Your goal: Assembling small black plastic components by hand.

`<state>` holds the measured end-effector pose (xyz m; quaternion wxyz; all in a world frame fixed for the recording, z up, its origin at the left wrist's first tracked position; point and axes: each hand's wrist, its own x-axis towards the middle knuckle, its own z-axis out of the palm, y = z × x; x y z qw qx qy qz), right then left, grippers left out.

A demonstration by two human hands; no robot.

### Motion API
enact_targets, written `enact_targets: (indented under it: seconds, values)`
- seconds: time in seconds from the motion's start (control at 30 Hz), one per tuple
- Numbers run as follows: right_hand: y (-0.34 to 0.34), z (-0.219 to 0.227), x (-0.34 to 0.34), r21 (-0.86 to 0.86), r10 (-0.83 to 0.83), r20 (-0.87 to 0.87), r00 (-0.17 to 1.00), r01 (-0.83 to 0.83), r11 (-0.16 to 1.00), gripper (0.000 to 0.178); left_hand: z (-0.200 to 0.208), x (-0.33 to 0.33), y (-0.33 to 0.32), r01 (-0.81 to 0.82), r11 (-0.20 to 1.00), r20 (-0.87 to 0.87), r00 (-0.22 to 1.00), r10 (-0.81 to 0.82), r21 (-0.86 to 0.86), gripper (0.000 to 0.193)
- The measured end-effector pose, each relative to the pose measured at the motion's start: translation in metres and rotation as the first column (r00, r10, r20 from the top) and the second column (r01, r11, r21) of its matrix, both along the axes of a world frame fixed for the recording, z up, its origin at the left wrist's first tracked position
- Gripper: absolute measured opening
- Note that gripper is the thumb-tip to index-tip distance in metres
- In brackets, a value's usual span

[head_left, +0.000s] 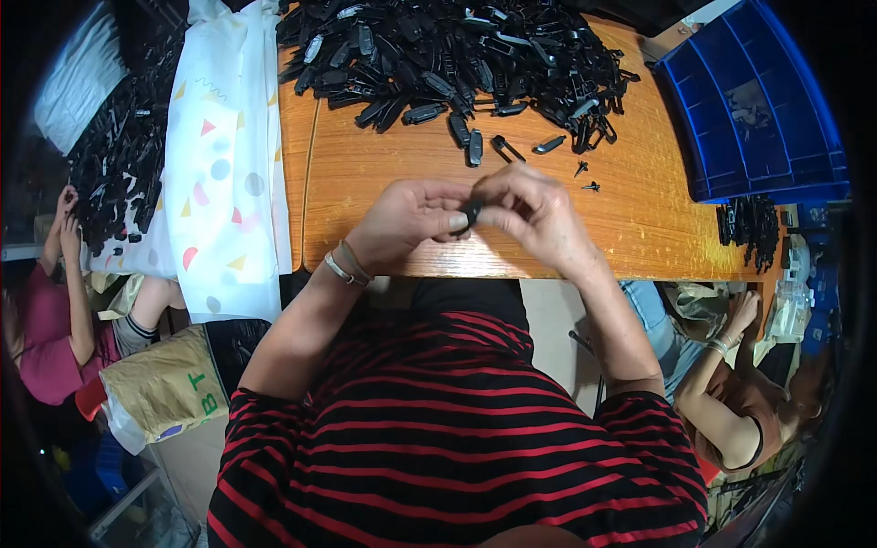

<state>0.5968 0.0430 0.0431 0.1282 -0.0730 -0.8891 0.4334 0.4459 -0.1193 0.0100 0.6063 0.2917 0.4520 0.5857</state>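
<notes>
My left hand (pixel 411 217) pinches a small black plastic part (pixel 469 217) between thumb and fingers, just above the near edge of the table. My right hand (pixel 534 217) meets it from the other side, its fingertips closed on the same part. The part's exact kind is mostly hidden by the fingers. Beyond my hands lie a black oval piece (pixel 474 147), an open black loop-shaped frame (pixel 506 149) and another slim black piece (pixel 550 144). Two tiny black pieces (pixel 582 169) rest to the right of them.
A large heap of black plastic parts (pixel 438 64) covers the far side of the wooden table (pixel 384 164). Patterned white sheeting (pixel 224 183) borders it on the left; a blue crate (pixel 749 100) stands at right. A person (pixel 68 320) works at left, another (pixel 731 393) at right.
</notes>
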Motion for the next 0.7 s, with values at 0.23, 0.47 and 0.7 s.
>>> enact_targets:
  seconds: [0.23, 0.47, 0.7]
  values:
    - [0.025, -0.011, -0.039, 0.551, -0.334, 0.044, 0.942, 0.256, 0.794, 0.026, 0.0, 0.0, -0.003, -0.302, 0.952, 0.041, 0.952, 0.304, -0.043, 0.032]
    - [0.023, 0.001, -0.035, 0.278, -0.301, -0.069, 0.951, 0.308, 0.91, 0.033, -0.003, -0.001, -0.006, -0.381, 0.924, 0.032, 0.924, 0.38, 0.04, 0.03]
    - [-0.04, 0.006, -0.02, -0.568, -0.412, -0.233, 0.881, 0.22, 0.793, 0.023, 0.0, 0.005, -0.005, -0.364, 0.929, 0.104, 0.929, 0.356, 0.068, 0.029]
